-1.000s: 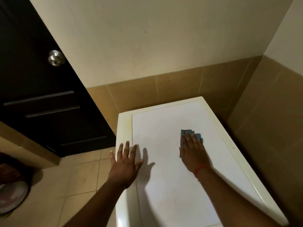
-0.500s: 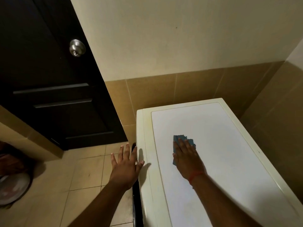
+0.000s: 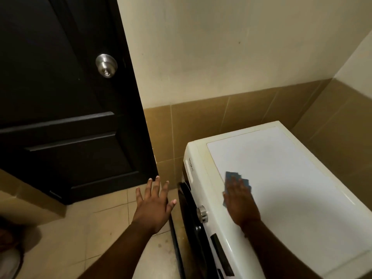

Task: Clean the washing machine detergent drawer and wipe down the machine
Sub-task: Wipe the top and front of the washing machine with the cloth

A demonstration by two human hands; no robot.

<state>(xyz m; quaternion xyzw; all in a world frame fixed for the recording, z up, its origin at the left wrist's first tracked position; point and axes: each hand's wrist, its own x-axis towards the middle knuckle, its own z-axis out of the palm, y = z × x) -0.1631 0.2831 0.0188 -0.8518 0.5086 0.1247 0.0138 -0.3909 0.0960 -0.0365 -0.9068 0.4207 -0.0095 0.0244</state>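
Note:
A white washing machine (image 3: 291, 178) stands in the tiled corner at the right. Its flat top faces me, and its front panel with a silver dial (image 3: 202, 214) and dark door shows at its left edge. My right hand (image 3: 240, 202) lies flat on the top near the front-left edge, pressing a blue cloth (image 3: 235, 177) under the fingers. My left hand (image 3: 154, 204) hovers over the floor left of the machine, fingers spread, holding nothing. The detergent drawer cannot be made out.
A dark door (image 3: 66, 101) with a silver knob (image 3: 106, 65) fills the left. Beige tiled floor (image 3: 84, 224) lies below it. Brown tiled walls (image 3: 231, 117) close in behind and to the right of the machine.
My view has swung left, so the machine now sits further right. My left hand has come off the machine's top edge and hangs over the floor. My right hand slid the cloth toward the front-left edge.

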